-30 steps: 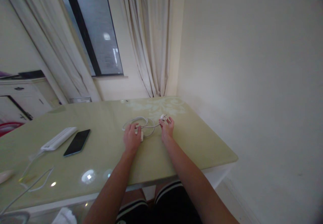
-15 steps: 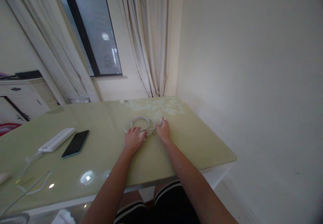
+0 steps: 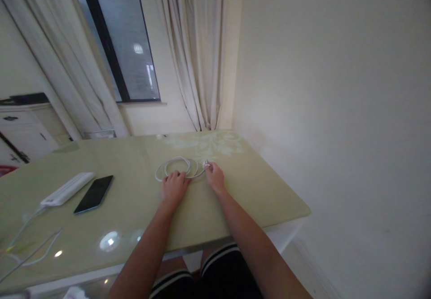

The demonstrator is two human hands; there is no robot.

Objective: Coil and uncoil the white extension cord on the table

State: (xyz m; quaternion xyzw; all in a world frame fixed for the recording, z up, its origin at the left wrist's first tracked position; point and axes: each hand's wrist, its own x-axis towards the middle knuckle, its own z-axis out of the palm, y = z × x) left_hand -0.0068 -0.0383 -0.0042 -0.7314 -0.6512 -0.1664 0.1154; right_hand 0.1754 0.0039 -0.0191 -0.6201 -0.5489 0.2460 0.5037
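A white cable [image 3: 173, 164] lies coiled in loops on the pale green table [image 3: 134, 209], past my hands. My left hand [image 3: 173, 187] rests knuckles-up on the near side of the coil, fingers curled over the cable. My right hand [image 3: 213, 178] sits to the right of the coil, its fingertips pinched on the cable's small white plug end [image 3: 206, 165].
A white power bank [image 3: 65, 189] and a dark phone [image 3: 93, 194] lie at the left of the table, with thin cables [image 3: 30, 247] trailing near the left front edge. Curtains [image 3: 198, 52], a window and a bare wall bound the table's far and right sides.
My right hand lowered the plug end to the table and drew closer to the coil. My left hand slid onto the coil's near edge. The view shifted slightly right.
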